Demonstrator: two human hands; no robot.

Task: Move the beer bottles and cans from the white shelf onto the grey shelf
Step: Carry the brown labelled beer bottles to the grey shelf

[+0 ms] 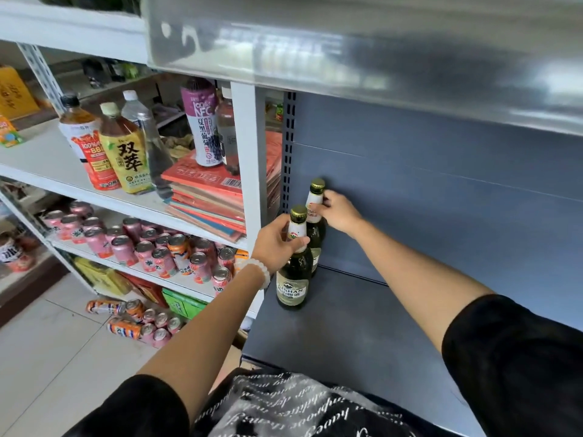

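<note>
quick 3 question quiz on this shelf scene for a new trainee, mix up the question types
1. True or false: both beer bottles stand upright on the grey shelf.
2. Which hand holds the front bottle by its neck? A) left hand B) right hand C) neither
3. Fill in: the rear bottle stands close to the shelf's ____ panel.

Key:
1. True.
2. A: the left hand, with a white bead bracelet on its wrist, wraps the neck. The right hand has its grip on the rear bottle's neck.
3. Back.
</note>
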